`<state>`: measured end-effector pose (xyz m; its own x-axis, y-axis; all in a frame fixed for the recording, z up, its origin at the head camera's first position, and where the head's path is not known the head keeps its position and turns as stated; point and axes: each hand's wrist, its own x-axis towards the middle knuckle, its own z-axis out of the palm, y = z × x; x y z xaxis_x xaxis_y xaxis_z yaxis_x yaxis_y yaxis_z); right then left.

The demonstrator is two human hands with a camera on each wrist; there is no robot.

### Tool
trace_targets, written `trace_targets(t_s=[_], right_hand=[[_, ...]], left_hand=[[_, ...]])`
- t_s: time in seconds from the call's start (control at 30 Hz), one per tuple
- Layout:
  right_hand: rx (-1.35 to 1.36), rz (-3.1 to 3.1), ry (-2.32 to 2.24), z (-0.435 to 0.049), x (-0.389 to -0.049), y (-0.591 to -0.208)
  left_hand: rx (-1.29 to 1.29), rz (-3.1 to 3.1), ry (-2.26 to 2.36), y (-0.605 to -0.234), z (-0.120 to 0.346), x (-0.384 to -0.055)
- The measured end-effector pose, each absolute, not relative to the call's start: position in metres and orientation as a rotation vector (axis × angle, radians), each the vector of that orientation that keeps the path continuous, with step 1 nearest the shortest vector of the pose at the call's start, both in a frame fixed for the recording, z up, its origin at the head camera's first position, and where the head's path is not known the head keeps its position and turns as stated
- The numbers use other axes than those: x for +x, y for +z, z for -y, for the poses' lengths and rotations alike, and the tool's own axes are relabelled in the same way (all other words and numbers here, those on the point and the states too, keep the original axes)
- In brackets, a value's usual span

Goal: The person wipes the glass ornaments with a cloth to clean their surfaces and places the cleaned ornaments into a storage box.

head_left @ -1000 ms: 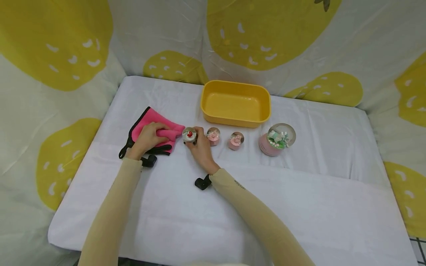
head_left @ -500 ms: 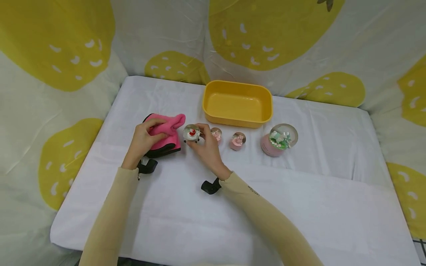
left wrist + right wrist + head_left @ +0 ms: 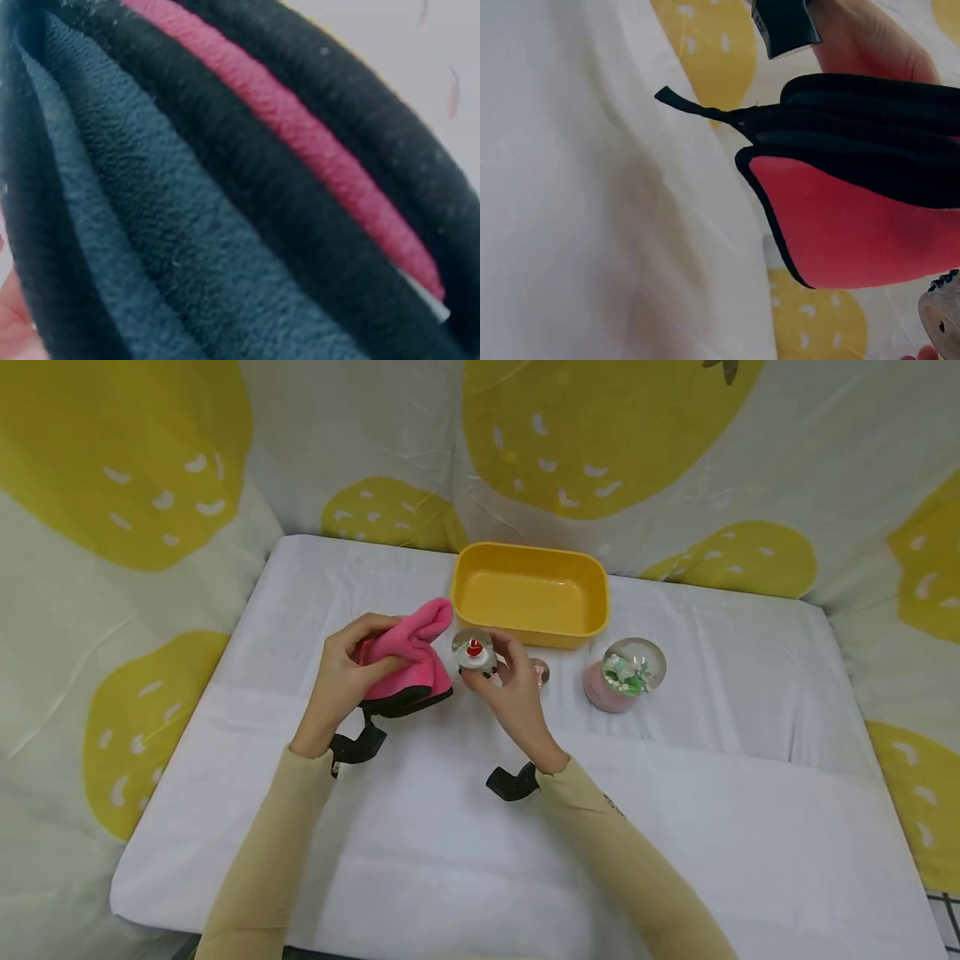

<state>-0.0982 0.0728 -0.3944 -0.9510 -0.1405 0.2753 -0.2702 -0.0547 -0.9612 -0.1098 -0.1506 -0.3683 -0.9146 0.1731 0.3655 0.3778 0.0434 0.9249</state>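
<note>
My left hand (image 3: 337, 685) grips a bunched pink cloth (image 3: 416, 656) with black edging, lifted off the table. In the left wrist view the cloth's (image 3: 195, 202) dark folds fill most of the picture. Close to its right side, my right hand (image 3: 521, 702) holds a small snow globe (image 3: 476, 652) with a white, red-topped figure between thumb and fingers. The right wrist view shows the cloth (image 3: 855, 217) hanging below the left hand (image 3: 874, 45), with part of the globe (image 3: 943, 319) at the lower right edge. Behind my right hand a small pink globe (image 3: 541, 672) is partly hidden.
A yellow rectangular bin (image 3: 528, 632) stands at the back, just beyond the hands. Right of it, a larger snow globe (image 3: 625, 675) on a pink base lies tilted. White fabric (image 3: 435, 860) covers the table, and curtains with yellow prints surround the back and sides.
The left hand has gathered the cloth and raised it off the table, moving right. My right hand has carried the small snow globe right, so it now covers one pink globe.
</note>
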Motion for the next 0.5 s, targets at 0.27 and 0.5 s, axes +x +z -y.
trace_targets(t_s=[0.27,0.5], right_hand=[[0.545,2.119,2.050,-0.095,-0.094,-0.381],[0.625,2.166,1.853,-0.112,-0.085,-0.372]], left_hand=[[-0.696,2.102,-1.946,-0.353,0.123,-0.105],[-0.861,2.099,-1.797,-0.343,0.101,-0.101]])
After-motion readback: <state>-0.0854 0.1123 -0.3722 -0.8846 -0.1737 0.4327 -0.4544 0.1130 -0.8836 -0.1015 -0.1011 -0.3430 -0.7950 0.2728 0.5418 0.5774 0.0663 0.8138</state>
